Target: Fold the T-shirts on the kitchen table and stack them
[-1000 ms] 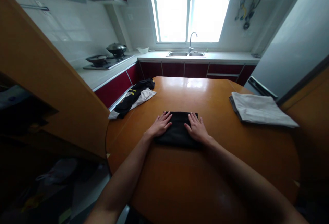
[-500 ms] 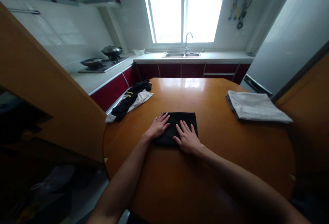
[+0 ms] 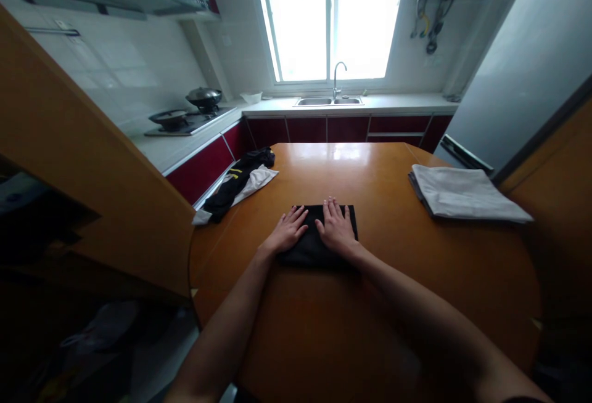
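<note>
Right hand (image 3: pixel 337 227) flat on black cloth (image 3: pixel 311 248) — folded, rectangular

The black folded cloth (image 3: pixel 309 248) at centre is looking matt; the wooden table (image 3: pixel 393 193) beneath is shining glossy and smooth.

On the orange-brown wooden table (image 3: pixel 398 292) I count one folded black cloth (image 3: pixel 308 255) and two hands, the bare left hand (image 3: pixel 287 232) and bare right hand (image 3: pixel 337 229). At the table's right edge I see one pale-grey fabric stack (image 3: pixel 465 193); at its left, one black-and-white clothing heap (image 3: pixel 240 181). Beyond it I count two dark metal pans (image 3: pixel 204 97) and one steel faucet (image 3: pixel 335 82).
</note>
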{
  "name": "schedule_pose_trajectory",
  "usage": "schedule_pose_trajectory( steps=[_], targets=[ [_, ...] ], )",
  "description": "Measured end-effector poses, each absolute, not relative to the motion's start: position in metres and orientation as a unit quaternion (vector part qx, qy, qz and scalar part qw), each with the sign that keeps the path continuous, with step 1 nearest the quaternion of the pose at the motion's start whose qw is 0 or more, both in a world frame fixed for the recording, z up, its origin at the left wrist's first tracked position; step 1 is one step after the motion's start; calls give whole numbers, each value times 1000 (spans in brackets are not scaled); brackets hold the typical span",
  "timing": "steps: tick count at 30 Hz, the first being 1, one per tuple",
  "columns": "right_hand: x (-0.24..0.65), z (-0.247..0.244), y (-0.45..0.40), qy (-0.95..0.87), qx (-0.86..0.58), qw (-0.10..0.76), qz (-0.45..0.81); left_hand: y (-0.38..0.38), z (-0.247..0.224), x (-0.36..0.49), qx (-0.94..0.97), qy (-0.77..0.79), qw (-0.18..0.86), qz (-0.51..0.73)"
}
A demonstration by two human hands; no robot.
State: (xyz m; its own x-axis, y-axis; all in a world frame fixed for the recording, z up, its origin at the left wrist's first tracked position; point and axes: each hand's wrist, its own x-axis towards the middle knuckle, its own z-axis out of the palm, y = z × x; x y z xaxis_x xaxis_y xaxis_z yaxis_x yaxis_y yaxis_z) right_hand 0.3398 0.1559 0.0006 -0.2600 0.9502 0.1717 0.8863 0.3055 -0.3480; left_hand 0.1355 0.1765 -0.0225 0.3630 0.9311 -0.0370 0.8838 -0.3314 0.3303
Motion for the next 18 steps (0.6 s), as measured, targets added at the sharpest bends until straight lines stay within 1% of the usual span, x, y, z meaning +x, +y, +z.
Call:
schedule_pose_trajectory(
  steps=[2,4,7,9,11,13,14,18],
  targets=[
    [344,-7,166,-789,-586,152,101,176,-23,136,813,556,149,80],
    [347,-14,170,-788,-584,158,114,175,-23,136,814,555,154,81],
    [361,-13,171,-757,-597,232,127,176,-21,136,806,553,179,109],
    [379,-5,172,-711,-618,295,159,178,-17,134,789,553,204,176],
    [401,3,174,-653,-641,333,229,181,-10,130,738,573,235,269],
    [421,8,174,-604,-659,329,304,182,-3,124,651,623,275,336],
    [429,10,173,-589,-664,316,335,181,-1,121,610,647,297,349],
    [442,7,163,-550,-668,266,425,174,4,110,551,670,383,319]
  ],
)
